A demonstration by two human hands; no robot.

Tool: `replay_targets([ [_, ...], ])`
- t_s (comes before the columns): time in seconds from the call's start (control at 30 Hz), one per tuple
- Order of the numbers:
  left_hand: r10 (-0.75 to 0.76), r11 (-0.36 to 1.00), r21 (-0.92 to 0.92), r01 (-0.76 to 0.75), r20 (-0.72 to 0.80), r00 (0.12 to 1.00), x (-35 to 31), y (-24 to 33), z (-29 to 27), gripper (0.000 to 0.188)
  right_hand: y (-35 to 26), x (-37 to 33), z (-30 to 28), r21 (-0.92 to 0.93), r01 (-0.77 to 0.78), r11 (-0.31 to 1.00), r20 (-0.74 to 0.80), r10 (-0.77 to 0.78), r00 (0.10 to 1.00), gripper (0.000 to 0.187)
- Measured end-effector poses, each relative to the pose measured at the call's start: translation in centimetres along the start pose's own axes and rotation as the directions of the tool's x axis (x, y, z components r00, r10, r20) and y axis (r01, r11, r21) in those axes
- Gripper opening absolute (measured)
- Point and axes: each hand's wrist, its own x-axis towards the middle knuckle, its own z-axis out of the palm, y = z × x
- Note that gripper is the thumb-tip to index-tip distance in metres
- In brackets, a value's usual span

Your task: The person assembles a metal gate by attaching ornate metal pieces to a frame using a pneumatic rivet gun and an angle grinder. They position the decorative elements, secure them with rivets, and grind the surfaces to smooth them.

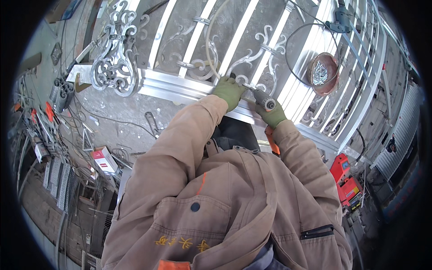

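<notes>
My right hand [272, 115], in a green glove, is closed around a grey power drill [261, 96]. The drill's slim front end points up and left over the bottom rail of a silver metal railing panel [180, 90]. My left hand [228, 93], also gloved in green, lies at that rail just left of the drill tip. Its fingers are curled beside a small dark piece, and what they grip is mostly hidden. Scrolled metal ornaments [246, 60] sit between the upright bars above both hands.
Right of the hands, a reddish bowl of screws [320, 74] rests on the panel. A corded power tool [340, 20] lies beyond it. Stacked scrollwork [118, 54] covers the panel's left end. Red tool cases [347, 184] stand low right; cables, metal strips and a box [104, 159] clutter the left floor.
</notes>
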Motion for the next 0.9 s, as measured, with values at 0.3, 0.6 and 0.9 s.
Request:
replay_targets([
  [0.3, -0.083, 0.996, 0.019, 0.082, 0.104, 0.991, 0.3, 1.0, -1.0, 0.036, -0.4, 0.6, -0.2, -0.015, -0.018, 1.000, 0.038, 0.019, 0.999, 0.063],
  [0.6, -0.148, 0.989, 0.015, 0.147, 0.087, 0.985, 0.4, 1.6, -0.7, 0.058, 0.2, 1.5, -0.3, -0.129, 0.023, 0.991, 0.040, -0.018, 0.999, 0.061],
  [0.9, -0.158, 0.987, 0.065, 0.150, 0.152, 0.976, 1.2, 1.2, -0.6, 0.058, -1.3, -0.3, -0.1, -0.175, 0.005, 0.985, -0.020, -0.008, 1.000, 0.059],
])
